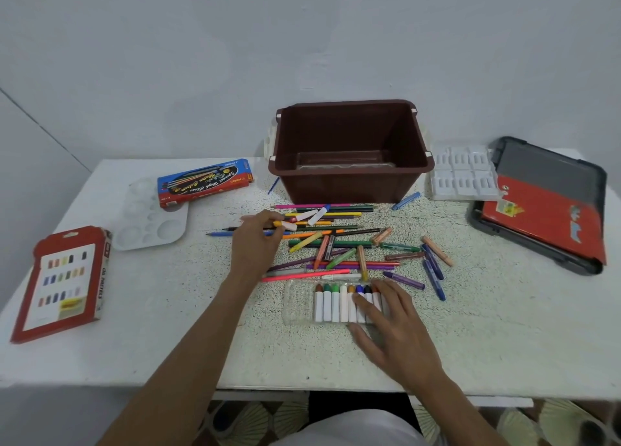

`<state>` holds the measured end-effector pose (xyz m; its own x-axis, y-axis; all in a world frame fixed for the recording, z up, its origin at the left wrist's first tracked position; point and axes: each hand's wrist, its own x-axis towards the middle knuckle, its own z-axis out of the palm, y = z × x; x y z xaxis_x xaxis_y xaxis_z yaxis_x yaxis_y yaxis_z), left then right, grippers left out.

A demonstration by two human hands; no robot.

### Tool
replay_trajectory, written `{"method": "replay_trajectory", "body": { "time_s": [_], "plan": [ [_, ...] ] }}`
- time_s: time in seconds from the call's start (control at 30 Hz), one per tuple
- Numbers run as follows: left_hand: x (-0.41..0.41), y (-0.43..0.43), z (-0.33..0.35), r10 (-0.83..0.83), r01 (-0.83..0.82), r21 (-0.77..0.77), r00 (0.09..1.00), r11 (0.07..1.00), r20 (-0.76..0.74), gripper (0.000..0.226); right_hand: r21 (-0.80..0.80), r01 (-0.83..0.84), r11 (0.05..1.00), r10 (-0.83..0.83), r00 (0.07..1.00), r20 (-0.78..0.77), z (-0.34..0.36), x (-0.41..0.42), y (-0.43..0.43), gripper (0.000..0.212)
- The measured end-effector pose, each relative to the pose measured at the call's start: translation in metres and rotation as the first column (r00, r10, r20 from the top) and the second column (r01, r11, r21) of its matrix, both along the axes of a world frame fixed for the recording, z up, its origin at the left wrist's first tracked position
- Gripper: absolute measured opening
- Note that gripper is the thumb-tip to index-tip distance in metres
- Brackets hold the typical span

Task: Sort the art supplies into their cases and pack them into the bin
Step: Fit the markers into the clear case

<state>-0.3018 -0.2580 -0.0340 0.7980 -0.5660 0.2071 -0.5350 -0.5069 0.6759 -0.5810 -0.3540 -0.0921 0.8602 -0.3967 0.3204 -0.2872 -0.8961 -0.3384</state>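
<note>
**Feeding the crayon case one stick at a time**

The brown bin stood at the back of the table, holding only what looked like a clear lid or tray at its bottom. Just in front of the bin lay the loose pile of pencils, pens and crayons. Further in front of the bin, nearest the person, lay the clear case with a row of white-barrelled crayons in it.

The left hand reached into the pile's side nearest the bin, its fingertips pinching a yellow stick with a pale end. The right hand lay spread and flat on the case's right end, pinning it down.

Doing this step well probably meant lifting the yellow stick straight up, so that the pencils crossing it did not roll. It would then go in parallel to the row, coloured tip pointing toward the bin like the others. The free slots appeared to be at the case's left end, so the right hand could hold its place without blocking them. Whether the stick matched that set was hard to tell.
</note>
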Motion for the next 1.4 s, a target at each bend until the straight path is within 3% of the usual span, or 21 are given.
{"method": "replay_trajectory", "body": {
  "time_s": [0.13, 0.27, 0.5, 0.7, 1.0, 1.23, 1.4],
  "plan": [
    [-0.011, 0.009, 0.013, -0.032, -0.019, -0.228, 0.976, 0.973, -0.216, 0.013, 0.004, -0.005, 1.0, 0.005, 1.0, -0.002, -0.002, 0.0, -0.001, 0.048],
    [-0.026, 0.017, 0.022, -0.108, -0.019, -0.345, 0.933, 0.938, -0.344, 0.023, 0.003, -0.009, 1.0, 0.009, 1.0, -0.004, -0.003, 0.0, -0.001, 0.049],
    [-0.048, 0.038, 0.011, -0.141, 0.016, -0.246, 0.854, 0.969, -0.5, 0.023, 0.016, -0.013, 1.0, 0.013, 1.0, 0.001, -0.002, 0.0, -0.001, 0.049],
    [-0.056, 0.05, -0.007, -0.236, 0.23, -0.071, 0.859, 0.971, -0.454, 0.021, 0.015, -0.011, 1.0, 0.011, 1.0, 0.0, -0.002, 0.0, -0.001, 0.049],
    [-0.072, 0.054, -0.011, -0.277, 0.306, 0.03, 0.896, 0.952, -0.347, 0.026, -0.002, -0.001, 1.0, 0.0, 1.0, -0.011, -0.002, 0.001, 0.0, 0.049],
    [-0.079, 0.058, -0.029, -0.351, 0.373, 0.12, 0.921, 0.92, -0.17, 0.041, 0.005, 0.002, 1.0, -0.002, 1.0, -0.009, -0.001, 0.002, 0.0, 0.049],
    [-0.081, 0.066, -0.038, -0.467, 0.451, 0.212, 0.884, 0.867, 0.025, 0.052, 0.003, -0.006, 1.0, 0.006, 1.0, -0.011, 0.0, 0.001, 0.001, 0.049]
  ]
}}
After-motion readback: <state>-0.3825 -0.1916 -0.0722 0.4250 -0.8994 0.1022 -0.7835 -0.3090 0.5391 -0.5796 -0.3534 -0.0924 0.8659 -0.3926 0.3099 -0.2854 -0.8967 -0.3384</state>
